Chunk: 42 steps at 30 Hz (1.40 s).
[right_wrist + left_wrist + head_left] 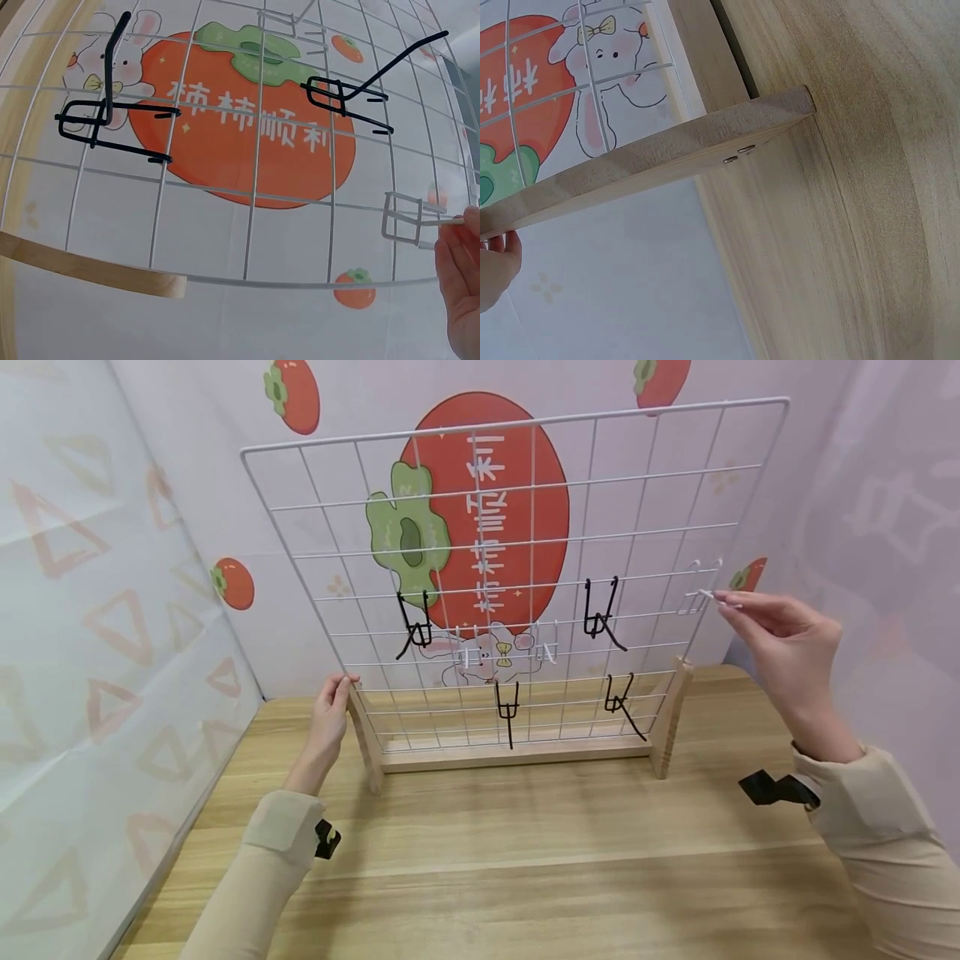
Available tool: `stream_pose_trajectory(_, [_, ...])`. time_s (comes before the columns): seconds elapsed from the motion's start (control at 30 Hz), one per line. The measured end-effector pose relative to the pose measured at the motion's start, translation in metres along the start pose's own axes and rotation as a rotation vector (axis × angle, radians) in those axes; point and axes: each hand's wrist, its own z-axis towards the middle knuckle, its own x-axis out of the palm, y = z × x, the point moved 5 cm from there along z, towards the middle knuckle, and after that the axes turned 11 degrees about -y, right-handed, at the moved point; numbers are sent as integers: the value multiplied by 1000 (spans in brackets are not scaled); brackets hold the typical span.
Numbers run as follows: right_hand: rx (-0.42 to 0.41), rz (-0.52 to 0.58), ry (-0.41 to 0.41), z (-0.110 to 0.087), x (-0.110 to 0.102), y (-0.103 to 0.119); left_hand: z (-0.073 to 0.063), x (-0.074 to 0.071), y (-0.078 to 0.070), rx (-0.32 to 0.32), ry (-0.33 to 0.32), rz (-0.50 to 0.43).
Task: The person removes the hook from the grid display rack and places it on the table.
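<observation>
A white wire grid (517,424) leans back in a wooden stand (517,758). In the head view my right hand (795,647) pinches the prong of a white wire hook (403,219) at the grid's right edge. My left hand (328,718) grips the top of the stand's left wooden upright (705,135), its fingertips curled against the wood. Several black hooks hang on the grid, among them an upper left black hook (418,633) and an upper right black hook (597,623). Two white hooks hang between these, one being the left white hook (465,657).
The stand rests on a wood-grain table (480,860). Behind it hangs a pale backdrop with a large red persimmon print (517,510) and a rabbit. A patterned white sheet (112,652) closes off the left side.
</observation>
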Motion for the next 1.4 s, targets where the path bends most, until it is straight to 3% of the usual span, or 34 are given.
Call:
stream_pose_trajectory(0.37, [9,6,27,-25,-6,4,0,1,1,3,4,4])
stream_pose_trajectory(0.83, [-5,-142,123,-52,-1,7,0,1,0,-10,-9,3])
stream_pose_trajectory(1.07, [19,-154,160,-62,-6,-1,1,1,1,-7,-7,15])
stream_pose_trajectory(1.4, [-29,-451,221,-80,-21,-17,0,1,3,-23,5,35])
